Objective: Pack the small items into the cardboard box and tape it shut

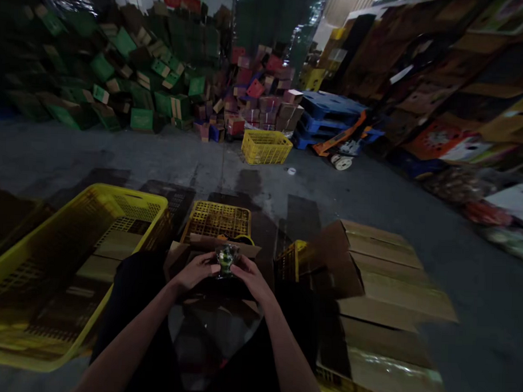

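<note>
Between my two hands is a small green item in clear plastic wrap; its exact kind is too small and dim to make out. My left hand grips its left side with the fingertips, and my right hand grips the right side. Both hands are above an open cardboard box that stands between my knees. The inside of that box is dark and mostly hidden by my hands.
A large yellow crate with cardboard inside stands at left. Ahead is a smaller yellow crate. Flattened cardboard lies stacked at right. Farther off are another yellow crate, blue pallets, an orange pallet jack and heaped green boxes.
</note>
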The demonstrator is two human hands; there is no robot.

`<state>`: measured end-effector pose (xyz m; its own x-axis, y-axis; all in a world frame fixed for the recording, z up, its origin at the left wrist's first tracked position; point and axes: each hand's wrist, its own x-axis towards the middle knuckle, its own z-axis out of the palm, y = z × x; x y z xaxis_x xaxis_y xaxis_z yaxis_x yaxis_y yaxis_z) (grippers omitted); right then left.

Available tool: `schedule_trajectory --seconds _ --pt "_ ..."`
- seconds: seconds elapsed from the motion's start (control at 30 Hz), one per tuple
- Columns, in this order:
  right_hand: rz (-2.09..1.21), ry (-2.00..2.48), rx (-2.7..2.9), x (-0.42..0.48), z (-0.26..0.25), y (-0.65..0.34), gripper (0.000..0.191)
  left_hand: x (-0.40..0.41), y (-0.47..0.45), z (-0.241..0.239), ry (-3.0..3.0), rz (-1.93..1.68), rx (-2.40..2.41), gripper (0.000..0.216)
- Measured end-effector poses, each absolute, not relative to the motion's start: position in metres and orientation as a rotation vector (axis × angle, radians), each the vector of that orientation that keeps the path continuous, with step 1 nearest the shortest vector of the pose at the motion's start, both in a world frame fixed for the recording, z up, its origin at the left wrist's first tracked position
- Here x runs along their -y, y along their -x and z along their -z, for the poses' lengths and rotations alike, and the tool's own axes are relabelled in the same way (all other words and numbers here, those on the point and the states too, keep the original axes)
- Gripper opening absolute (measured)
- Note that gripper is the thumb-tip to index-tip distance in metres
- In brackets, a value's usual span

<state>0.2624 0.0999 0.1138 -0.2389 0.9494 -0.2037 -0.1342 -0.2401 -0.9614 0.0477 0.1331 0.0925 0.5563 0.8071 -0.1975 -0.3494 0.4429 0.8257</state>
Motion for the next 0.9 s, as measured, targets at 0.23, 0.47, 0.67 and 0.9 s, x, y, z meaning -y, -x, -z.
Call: schedule_trajectory --seconds 0.23,0.47,0.67,0.9 --pt "-1.603 1.147 1.265 -0.101 -0.117 -0.261 0.046 -0.13 -0.045 -0.085 -0.729 -0.743 -0.693 0.064" --pt "-1.434 1.236 1.073 -0.101 -0.114 -0.265 0.045 -0.131 -0.046 -0.087 -0.702 -0.733 -0.677 0.054" --pt "-1.426 1.207 1.186 -0.105 -0.111 -0.268 0.048 -0.133 -0.045 -0.079 -0.618 -0.651 -0.742 0.052" --pt "-1.29 1.307 1.282 -0.108 -0.099 -0.273 0.025 -0.13 -0.044 -0.09 -0.666 -0.674 -0.709 0.051"
